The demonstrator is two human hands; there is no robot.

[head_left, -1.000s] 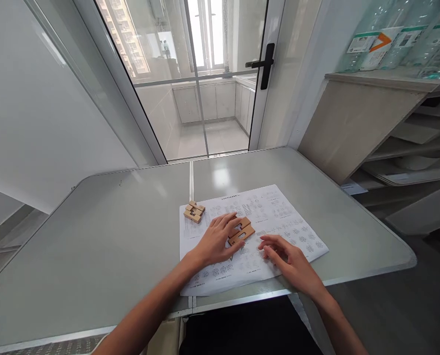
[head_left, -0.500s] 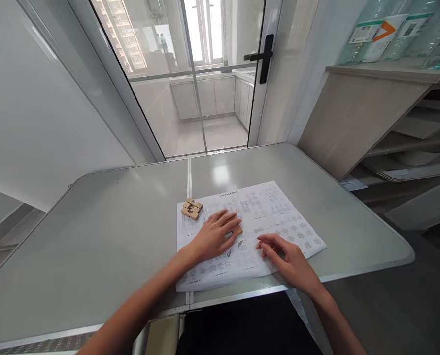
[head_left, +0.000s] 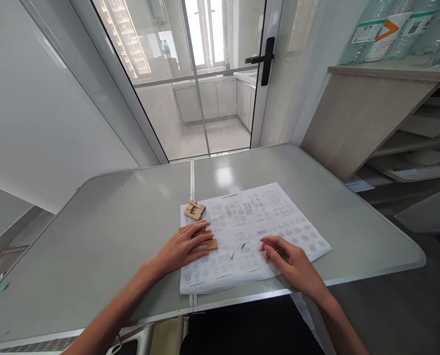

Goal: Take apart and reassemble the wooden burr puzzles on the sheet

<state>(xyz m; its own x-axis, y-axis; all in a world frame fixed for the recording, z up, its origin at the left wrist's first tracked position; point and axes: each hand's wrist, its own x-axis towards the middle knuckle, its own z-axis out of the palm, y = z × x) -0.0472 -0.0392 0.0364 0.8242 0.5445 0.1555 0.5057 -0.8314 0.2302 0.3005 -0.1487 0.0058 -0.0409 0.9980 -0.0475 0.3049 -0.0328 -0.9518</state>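
Note:
My left hand (head_left: 185,246) lies flat with fingers stretched out over flat wooden pieces (head_left: 213,244) at the left edge of a printed sheet (head_left: 234,276). Parts of these pieces stick out beyond the fingers; the palm hides the rest. Just beyond the fingertips, a small assembly of wooden blocks (head_left: 195,211) with a hollow middle sits on the sheet's upper left corner. My right hand (head_left: 289,261) rests on the sheet's lower right part, fingers loosely curled and a gap between thumb and index finger. No object shows in it. Small line drawings cover the paper.
The sheet lies on a grey-green table (head_left: 138,222) with a metal seam. Behind it stands a glass door with a black handle (head_left: 267,61). At the right is a wooden shelf unit (head_left: 367,108) with plastic bottles (head_left: 386,37) on top.
My left hand has moved left across the sheet, and the flat wooden pieces under it have shifted left too. My right hand stays in about the same place.

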